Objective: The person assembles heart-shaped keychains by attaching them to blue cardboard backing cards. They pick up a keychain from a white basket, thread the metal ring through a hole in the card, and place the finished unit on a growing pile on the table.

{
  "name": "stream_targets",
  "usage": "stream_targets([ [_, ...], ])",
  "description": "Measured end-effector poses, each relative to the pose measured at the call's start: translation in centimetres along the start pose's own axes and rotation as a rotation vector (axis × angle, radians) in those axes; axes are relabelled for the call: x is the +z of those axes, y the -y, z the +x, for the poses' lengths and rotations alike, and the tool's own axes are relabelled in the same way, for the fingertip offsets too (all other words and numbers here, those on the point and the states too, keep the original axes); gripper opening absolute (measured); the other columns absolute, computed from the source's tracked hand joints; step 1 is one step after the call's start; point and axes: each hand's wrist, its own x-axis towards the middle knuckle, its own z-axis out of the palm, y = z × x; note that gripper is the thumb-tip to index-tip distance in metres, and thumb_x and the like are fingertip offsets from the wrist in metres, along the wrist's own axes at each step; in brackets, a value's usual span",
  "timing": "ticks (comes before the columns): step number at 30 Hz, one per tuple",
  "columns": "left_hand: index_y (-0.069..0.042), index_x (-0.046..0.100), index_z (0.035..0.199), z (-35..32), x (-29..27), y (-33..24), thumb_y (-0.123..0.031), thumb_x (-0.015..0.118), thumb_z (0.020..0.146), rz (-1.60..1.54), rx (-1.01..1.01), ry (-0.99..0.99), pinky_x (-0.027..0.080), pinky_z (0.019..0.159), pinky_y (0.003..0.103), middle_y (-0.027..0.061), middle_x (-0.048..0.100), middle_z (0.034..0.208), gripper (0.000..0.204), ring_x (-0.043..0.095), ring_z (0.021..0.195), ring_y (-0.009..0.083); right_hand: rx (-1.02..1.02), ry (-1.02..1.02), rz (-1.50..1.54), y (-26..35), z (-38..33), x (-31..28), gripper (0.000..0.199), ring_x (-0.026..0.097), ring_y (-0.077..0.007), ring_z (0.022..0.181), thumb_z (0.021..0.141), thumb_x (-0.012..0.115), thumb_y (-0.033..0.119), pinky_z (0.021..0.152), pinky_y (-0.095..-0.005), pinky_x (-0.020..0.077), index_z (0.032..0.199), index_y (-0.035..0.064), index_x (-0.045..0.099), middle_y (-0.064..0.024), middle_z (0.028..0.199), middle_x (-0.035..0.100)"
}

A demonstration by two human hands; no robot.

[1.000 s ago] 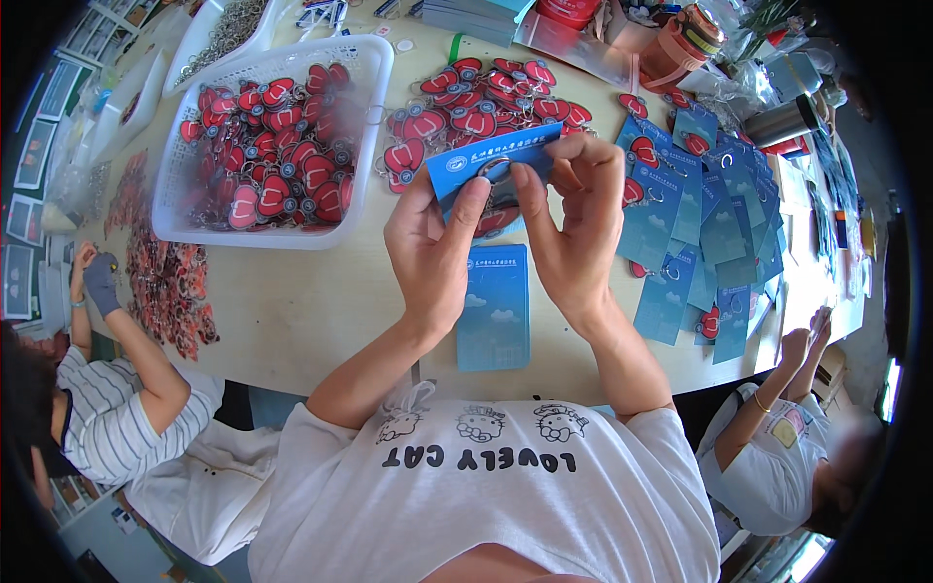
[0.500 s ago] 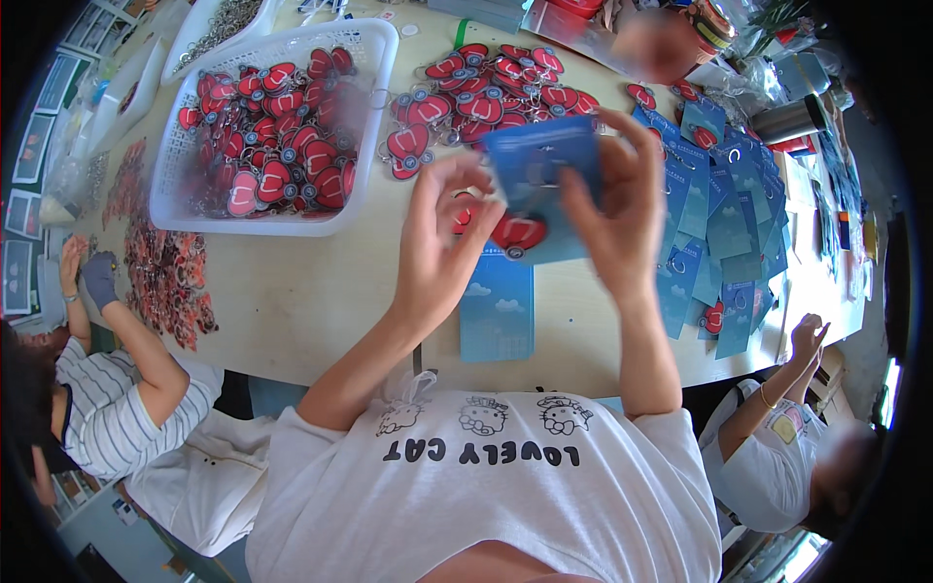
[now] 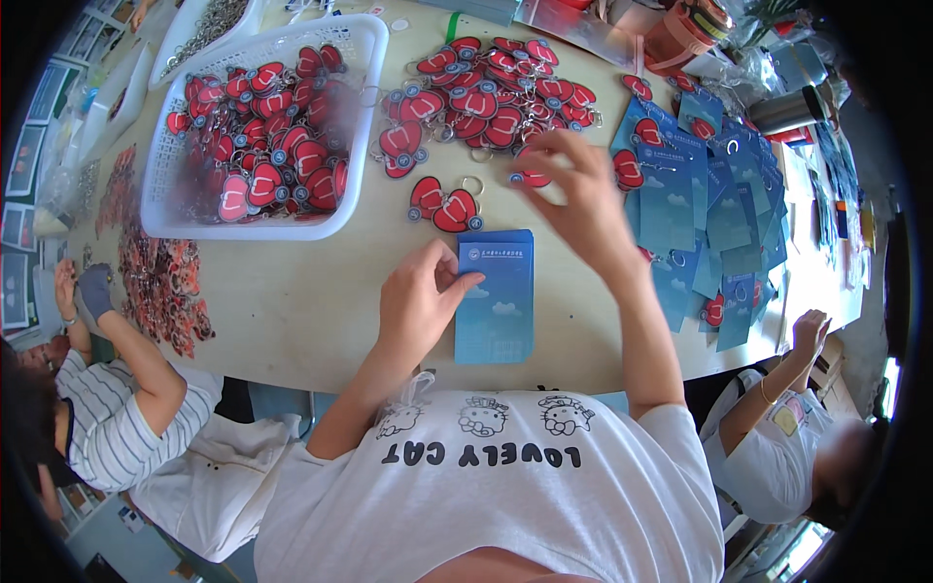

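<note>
A small stack of blue backing cards point(image 3: 496, 316) lies on the table in front of me, white clouds printed on it. My left hand point(image 3: 420, 299) pinches its left edge, thumb on the top card. Just beyond the stack lie two red heart-like keychains point(image 3: 455, 211) with a metal ring. My right hand point(image 3: 583, 199) is over the table to the right, slightly blurred, thumb and fingers apart around a red keychain point(image 3: 535, 179) partly hidden behind them; no grip on it shows. Past both hands spreads a heap of similar red keychains point(image 3: 476, 102).
A white plastic basket point(image 3: 335, 222) full of red keychains stands at the left, near a tray of metal rings point(image 3: 209, 34). Orange-red pieces point(image 3: 160, 282) lie farther left. Overlapping blue cards point(image 3: 705, 228), some with keychains, cover the right. Co-workers' arms point(image 3: 146, 355) show at both sides.
The blue card with a red keychain, held up between both hands before, has left them. My left hand came down to the card stack; my right hand moved slightly left and is without the card.
</note>
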Motion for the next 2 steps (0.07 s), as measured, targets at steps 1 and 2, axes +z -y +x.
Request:
stream_targets([
  [1,-0.005,0.054,0.082,0.01,-0.49,-0.35,-0.022,0.080,0.075,-0.047,-0.083,0.089,0.046,0.061,0.034,0.0042,0.063,0.070,0.032,0.061,0.063,0.0157,-0.013,0.061,0.055,0.29,0.79,1.27,0.026,0.056,-0.0234,0.098,0.073,0.076,0.012,0.085,-0.0362,0.0427,0.098,0.0110,0.068,-0.0055,0.107,0.058],
  [2,-0.007,0.054,0.085,-0.03,-1.29,-0.93,-0.023,0.079,0.077,-0.094,-0.171,0.171,0.047,0.067,0.035,0.0037,0.065,0.073,0.030,0.064,0.067,0.0146,-0.006,0.147,0.005,0.58,1.42,2.08,0.027,0.054,-0.0233,0.104,0.076,0.074,0.012,0.090,-0.0367,0.0406,0.102,0.0115,0.067,-0.0055,0.112,0.056],
])
